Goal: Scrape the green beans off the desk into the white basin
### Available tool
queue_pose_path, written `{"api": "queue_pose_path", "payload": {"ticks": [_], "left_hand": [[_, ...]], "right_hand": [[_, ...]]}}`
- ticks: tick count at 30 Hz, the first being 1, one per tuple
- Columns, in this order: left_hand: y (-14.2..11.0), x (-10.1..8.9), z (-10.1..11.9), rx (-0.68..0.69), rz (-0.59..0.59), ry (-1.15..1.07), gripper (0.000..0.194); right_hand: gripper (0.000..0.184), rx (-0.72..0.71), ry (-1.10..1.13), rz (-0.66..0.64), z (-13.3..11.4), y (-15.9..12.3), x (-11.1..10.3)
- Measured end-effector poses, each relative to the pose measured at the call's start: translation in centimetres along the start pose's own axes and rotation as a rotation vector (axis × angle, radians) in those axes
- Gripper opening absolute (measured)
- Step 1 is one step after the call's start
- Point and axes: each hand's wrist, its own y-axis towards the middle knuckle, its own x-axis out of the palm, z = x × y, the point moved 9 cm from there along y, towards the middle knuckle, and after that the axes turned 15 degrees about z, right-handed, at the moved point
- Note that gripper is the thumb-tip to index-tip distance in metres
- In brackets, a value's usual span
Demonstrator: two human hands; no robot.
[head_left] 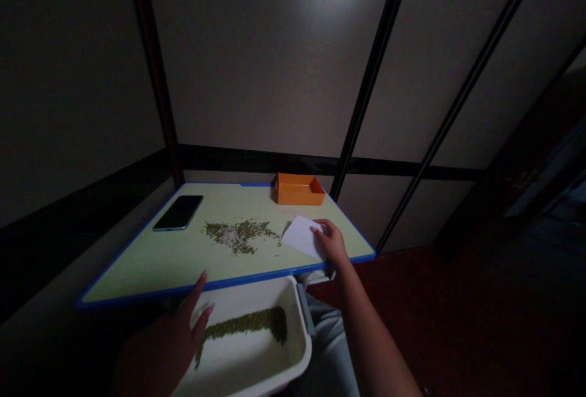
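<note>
My right hand [330, 242] rests on the table near its right front corner, fingers closed on a white card [302, 236] that lies tilted on the surface. Left of the card a loose pile of small green beans mixed with pale grains [238, 235] is scattered over the tabletop. My left hand [183, 330] grips the left rim of a white plastic bin [297, 348] held below the table's front edge. A band of green beans [247, 324] lies inside the bin.
The small table [146, 262] has a pale green top and blue edging. A dark phone [178, 212] lies flat at its back left. An orange tray [299, 189] stands at the back edge. Panelled walls close in behind.
</note>
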Motion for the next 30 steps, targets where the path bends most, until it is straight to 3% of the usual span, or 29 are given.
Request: {"api": "queue_pose_path", "payload": {"ticks": [23,26,30], "left_hand": [[-0.1,-1.9,0.6,-0.030,-0.036,-0.004,0.056],[0.0,-1.4,0.6,-0.011,-0.018,-0.031,0.057],[0.5,0.9,-0.5,-0.022,0.028,-0.117,0.064]], "right_hand": [[0.032,-0.052,-0.107,-0.044,-0.5,-0.1,0.8],[0.032,-0.054,-0.129,-0.020,-0.6,-0.1,0.8],[0.029,-0.064,-0.165,0.028,-0.9,0.0,0.6]]}}
